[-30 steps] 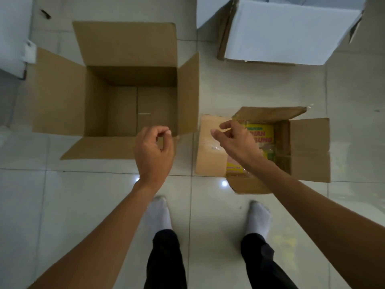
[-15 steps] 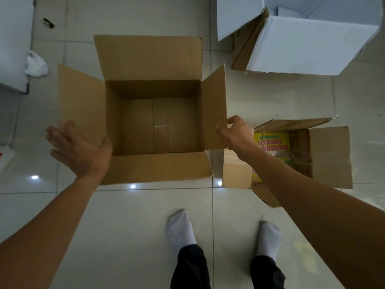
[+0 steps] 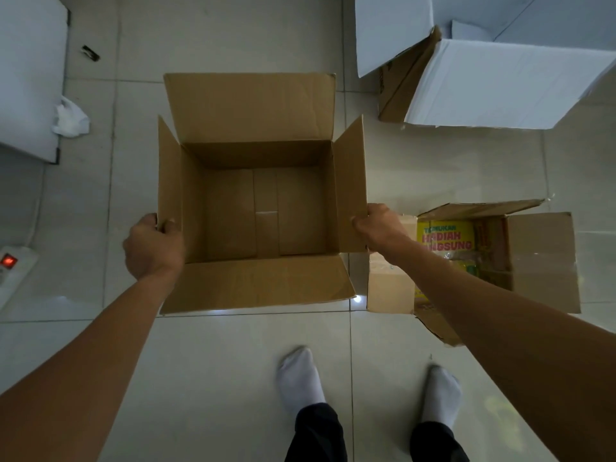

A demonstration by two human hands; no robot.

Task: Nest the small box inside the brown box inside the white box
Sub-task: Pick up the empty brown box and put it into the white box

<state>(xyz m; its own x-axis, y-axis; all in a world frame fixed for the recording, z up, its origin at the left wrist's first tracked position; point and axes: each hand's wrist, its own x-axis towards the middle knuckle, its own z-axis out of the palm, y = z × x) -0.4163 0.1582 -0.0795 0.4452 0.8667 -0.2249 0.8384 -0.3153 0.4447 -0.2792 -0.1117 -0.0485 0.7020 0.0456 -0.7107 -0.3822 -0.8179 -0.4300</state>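
Observation:
The brown box (image 3: 253,111) stands open and empty on the tiled floor in the middle of the head view. My left hand (image 3: 151,245) grips the near end of its left flap. My right hand (image 3: 380,226) grips the near end of its right flap. Both side flaps stand upright. The small box (image 3: 540,261) sits open on the floor to the right, with yellow packets inside; my right forearm crosses its left part. The white box (image 3: 506,85) lies at the far right, its opening only partly in view.
A white panel (image 3: 30,75) and a crumpled white wrapper (image 3: 70,120) lie at the far left. A power strip with a lit red switch (image 3: 10,261) sits at the left edge. A small dark scrap (image 3: 90,53) lies on the tiles. My socked feet (image 3: 300,378) stand below.
Both hands left the small box. The right hand took the brown box's right flap first, then the left hand closed on the left flap, which now stands upright.

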